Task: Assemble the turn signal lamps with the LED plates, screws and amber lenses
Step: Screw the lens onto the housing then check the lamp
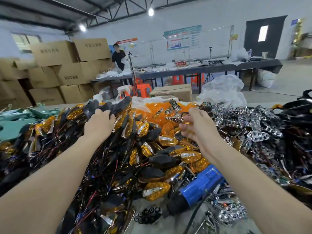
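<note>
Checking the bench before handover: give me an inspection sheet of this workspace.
Surface: grey tabletop, bare only at front.
Job's things: heap of amber-lensed black turn signal lamps; bag of loose amber plastic lenses; pile of shiny chrome LED plates.
Clutter: blue electric screwdriver; small black rings.
Hands: left hand on black housings, grip unclear; right hand open over lenses.
Cables: tangled thin red-black lamp wires; black tool cord.
Surroundings: stacked cardboard boxes; person at long table.

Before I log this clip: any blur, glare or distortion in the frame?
Head view: wide-angle bending curves the frame edges; the right hand is motion-blurred beside the amber lenses; the left hand on the lamp pile is sharper; the ceiling lights flare.
</note>
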Demonstrator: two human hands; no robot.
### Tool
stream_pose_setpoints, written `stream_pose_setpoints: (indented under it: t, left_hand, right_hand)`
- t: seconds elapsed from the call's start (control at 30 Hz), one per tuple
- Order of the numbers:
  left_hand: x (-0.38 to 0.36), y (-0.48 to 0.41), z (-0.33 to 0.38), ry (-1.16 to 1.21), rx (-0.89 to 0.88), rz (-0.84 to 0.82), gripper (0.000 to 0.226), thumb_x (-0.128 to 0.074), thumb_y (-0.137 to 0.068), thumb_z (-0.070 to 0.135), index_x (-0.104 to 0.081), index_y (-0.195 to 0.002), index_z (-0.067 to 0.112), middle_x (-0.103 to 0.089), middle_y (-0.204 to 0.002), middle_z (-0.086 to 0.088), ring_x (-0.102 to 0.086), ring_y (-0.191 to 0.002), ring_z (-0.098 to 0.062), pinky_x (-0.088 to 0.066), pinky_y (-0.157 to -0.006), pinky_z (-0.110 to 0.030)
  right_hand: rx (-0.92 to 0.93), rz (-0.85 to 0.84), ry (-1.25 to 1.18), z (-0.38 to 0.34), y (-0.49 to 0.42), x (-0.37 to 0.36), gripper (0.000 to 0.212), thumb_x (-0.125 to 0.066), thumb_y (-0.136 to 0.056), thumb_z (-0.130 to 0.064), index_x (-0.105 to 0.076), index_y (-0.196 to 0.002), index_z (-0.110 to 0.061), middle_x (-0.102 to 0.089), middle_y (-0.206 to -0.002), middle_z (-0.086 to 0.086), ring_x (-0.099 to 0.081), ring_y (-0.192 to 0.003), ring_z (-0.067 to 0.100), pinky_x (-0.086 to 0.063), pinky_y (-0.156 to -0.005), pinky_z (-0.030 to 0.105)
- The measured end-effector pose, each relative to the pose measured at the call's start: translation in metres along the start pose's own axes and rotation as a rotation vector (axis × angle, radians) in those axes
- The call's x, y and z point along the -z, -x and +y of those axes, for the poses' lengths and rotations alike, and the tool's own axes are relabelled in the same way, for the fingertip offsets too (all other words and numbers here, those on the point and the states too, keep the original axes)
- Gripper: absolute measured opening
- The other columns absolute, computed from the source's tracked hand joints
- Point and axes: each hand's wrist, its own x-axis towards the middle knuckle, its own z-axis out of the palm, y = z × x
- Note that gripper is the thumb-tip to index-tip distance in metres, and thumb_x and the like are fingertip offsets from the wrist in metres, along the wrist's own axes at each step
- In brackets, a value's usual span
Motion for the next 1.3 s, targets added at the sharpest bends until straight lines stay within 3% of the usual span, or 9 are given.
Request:
stream_pose_setpoints:
  t: [0.2, 0.33, 0.4, 0.53, 0.63, 0.8, 0.97, 1.13, 1.3]
  left_hand:
    - [0.012, 0.009, 0.007, -0.035, 0.033, 0.01, 0.048, -0.042, -0.103, 0.028, -0.043, -0.146, 0.007, -0.047, -0.139, -0.025, -0.044, -0.128, -0.045, -0.039, -0.101, -0.055]
    - [0.023, 0.029, 0.039, 0.114, -0.047, 0.185, 0.043, -0.046, -0.099, 0.02, -0.048, -0.141, 0.007, -0.049, -0.134, -0.026, -0.045, -0.124, -0.045, -0.04, -0.099, -0.056]
    - [0.025, 0.045, 0.071, 0.217, -0.163, 0.22, 0.039, -0.048, -0.099, 0.017, -0.051, -0.137, 0.008, -0.051, -0.131, -0.022, -0.047, -0.121, -0.041, -0.042, -0.097, -0.052]
    - [0.012, 0.086, 0.14, 0.428, -0.431, -0.022, 0.031, -0.047, -0.101, 0.021, -0.058, -0.129, 0.014, -0.058, -0.124, -0.008, -0.053, -0.115, -0.023, -0.048, -0.099, -0.041]
    - [-0.012, 0.115, 0.179, 0.439, -0.507, -0.276, 0.026, -0.047, -0.102, 0.026, -0.06, -0.124, 0.022, -0.064, -0.111, 0.004, -0.06, -0.094, -0.011, -0.056, -0.082, -0.036]
    - [-0.052, 0.13, 0.209, 0.199, -0.561, -0.529, 0.029, -0.043, -0.105, 0.028, -0.058, -0.127, 0.018, -0.065, -0.115, -0.003, -0.062, -0.096, -0.022, -0.057, -0.083, -0.044]
    - [-0.069, 0.125, 0.221, 0.098, -0.578, -0.709, 0.038, -0.046, -0.106, 0.035, -0.058, -0.131, 0.009, -0.066, -0.122, -0.01, -0.063, -0.104, -0.027, -0.053, -0.092, -0.043]
    - [-0.07, 0.122, 0.226, 0.059, -0.562, -0.779, 0.034, -0.05, -0.104, 0.038, -0.066, -0.116, 0.011, -0.071, -0.11, -0.007, -0.067, -0.097, -0.023, -0.056, -0.089, -0.042]
    - [-0.052, 0.118, 0.226, 0.228, -0.506, -0.682, 0.018, -0.054, -0.102, 0.032, -0.061, -0.09, 0.021, -0.07, -0.092, 0.0, -0.069, -0.079, -0.021, -0.062, -0.073, -0.037]
  right_hand:
    - [-0.027, -0.044, 0.069, 0.013, 0.01, -0.004, 0.017, -0.048, -0.107, -0.028, -0.052, -0.124, -0.028, -0.061, -0.119, 0.007, -0.067, -0.085, 0.014, -0.061, -0.073, 0.029]
    - [-0.039, -0.009, 0.01, 0.01, 0.021, 0.006, 0.01, -0.047, -0.107, -0.023, -0.053, -0.112, -0.03, -0.062, -0.118, 0.007, -0.066, -0.079, 0.014, -0.059, -0.068, 0.027]
    - [-0.037, 0.03, -0.017, 0.009, 0.024, 0.02, 0.013, -0.046, -0.107, -0.021, -0.054, -0.116, -0.026, -0.062, -0.118, 0.007, -0.065, -0.076, 0.014, -0.058, -0.062, 0.025]
    - [-0.038, 0.142, -0.05, 0.012, 0.034, 0.068, 0.016, -0.047, -0.107, -0.017, -0.056, -0.117, -0.026, -0.064, -0.115, 0.006, -0.067, -0.078, 0.015, -0.059, -0.066, 0.028]
    - [-0.043, 0.269, -0.058, 0.022, 0.043, 0.11, 0.02, -0.047, -0.105, -0.014, -0.058, -0.115, -0.027, -0.069, -0.105, 0.001, -0.067, -0.074, 0.012, -0.054, -0.069, 0.031]
    - [-0.067, 0.4, -0.042, 0.039, 0.058, 0.161, 0.024, -0.045, -0.104, -0.008, -0.062, -0.109, -0.024, -0.07, -0.097, 0.003, -0.069, -0.067, 0.011, -0.058, -0.056, 0.026]
    - [-0.063, 0.394, -0.019, 0.051, 0.064, 0.187, 0.025, -0.044, -0.105, -0.011, -0.064, -0.11, -0.025, -0.071, -0.09, -0.003, -0.069, -0.064, 0.006, -0.058, -0.058, 0.022]
    - [-0.071, 0.344, -0.034, 0.06, 0.064, 0.188, 0.024, -0.046, -0.105, -0.008, -0.066, -0.11, -0.021, -0.073, -0.077, -0.007, -0.068, -0.063, 0.006, -0.057, -0.058, 0.022]
    - [-0.049, 0.299, -0.08, 0.062, 0.071, 0.186, 0.024, -0.049, -0.103, -0.006, -0.069, -0.108, -0.019, -0.075, -0.081, -0.005, -0.07, -0.068, 0.011, -0.059, -0.063, 0.025]
